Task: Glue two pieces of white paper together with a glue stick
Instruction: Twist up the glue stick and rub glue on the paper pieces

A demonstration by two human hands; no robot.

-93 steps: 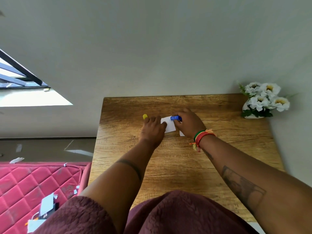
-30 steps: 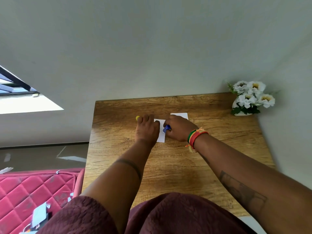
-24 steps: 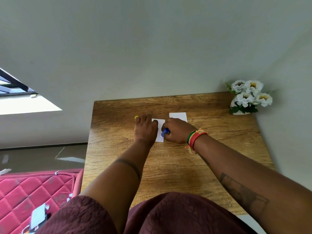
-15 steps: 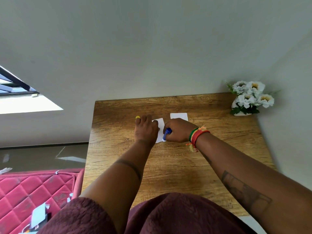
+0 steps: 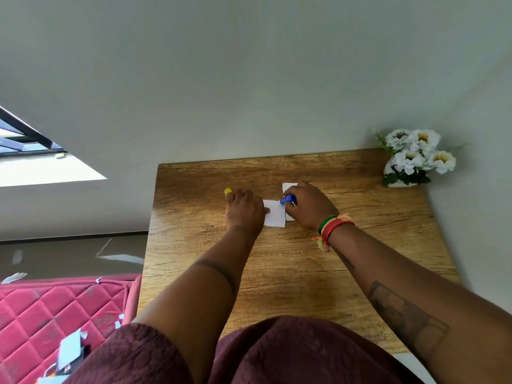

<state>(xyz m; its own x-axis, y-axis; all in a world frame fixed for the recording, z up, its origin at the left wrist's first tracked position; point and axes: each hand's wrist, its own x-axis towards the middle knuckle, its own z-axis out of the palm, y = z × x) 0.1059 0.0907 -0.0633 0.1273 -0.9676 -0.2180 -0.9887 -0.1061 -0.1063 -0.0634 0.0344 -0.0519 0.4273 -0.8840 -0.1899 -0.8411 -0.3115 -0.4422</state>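
Observation:
A small white paper (image 5: 274,216) lies flat on the wooden table (image 5: 291,261). My left hand (image 5: 243,212) rests on its left edge, thumb on the sheet, fingers curled; a yellow cap (image 5: 227,191) pokes out past the knuckles. My right hand (image 5: 310,206) grips a blue glue stick (image 5: 288,200), whose tip touches the paper's upper right corner. A second white paper (image 5: 288,187) lies just behind, mostly hidden under my right hand.
A white pot of white flowers (image 5: 415,159) stands at the table's far right corner against the wall. A pink quilted mattress (image 5: 50,317) with paper scraps lies on the floor left of the table.
My right hand has slid the glue stick from the paper's lower middle up to its upper right corner. The left hand keeps the sheet pinned in place.

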